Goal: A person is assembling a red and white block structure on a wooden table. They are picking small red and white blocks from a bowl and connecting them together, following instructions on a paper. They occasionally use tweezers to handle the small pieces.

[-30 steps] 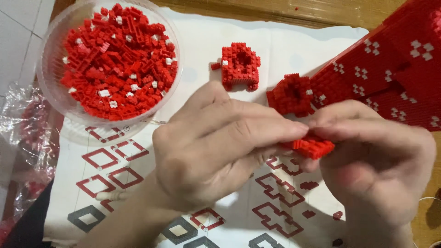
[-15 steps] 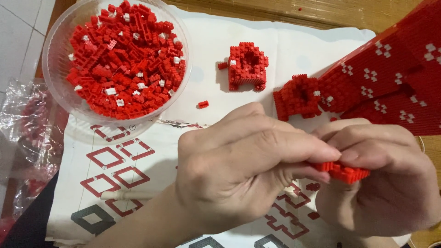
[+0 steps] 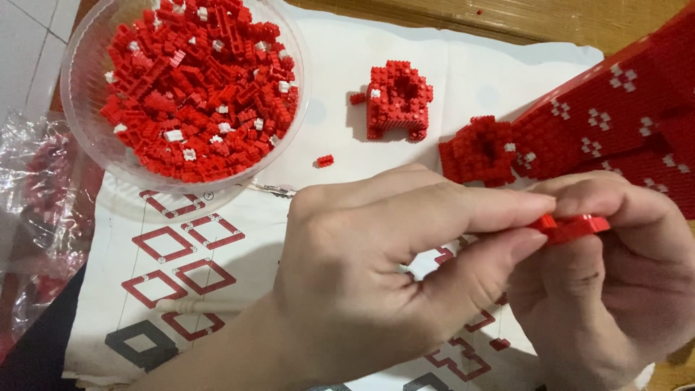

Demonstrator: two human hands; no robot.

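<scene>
**Both hands pinched on one small red brick piece**

Your left hand [image 3: 362,289] sits low centre, thumb and forefinger stretched to the right and closed on the near end of a small flat red brick piece [image 3: 572,226]. Your right hand [image 3: 615,289] meets it from the right; its fingers curl over and under the same piece, gripping the far end. The piece is held in the air above the sheet, roughly level, between the two sets of fingertips. Most of it is hidden by the fingers, so its full shape cannot be told.

Under the hands lies a white instruction sheet [image 3: 181,268] printed with red and grey outlined diamond shapes. A few loose red bits lie on it, one small loose brick [image 3: 325,161] up near the bowl and another [image 3: 499,344] just below your right hand.

Further up on the sheet stands a small hollow red block build [image 3: 397,101], apart from everything else. To its right a second small red cluster [image 3: 481,150] touches the end of a large red brick structure [image 3: 615,123] with white dotted patterns, which runs off the upper right edge.

Upper left: a clear round bowl [image 3: 79,137] heaped with loose red bricks [image 3: 199,87], a few white among them. It rests partly on the sheet. Crumpled clear plastic wrap [image 3: 32,210] lies at the far left. The wooden desk [image 3: 507,18] shows along the top.
</scene>
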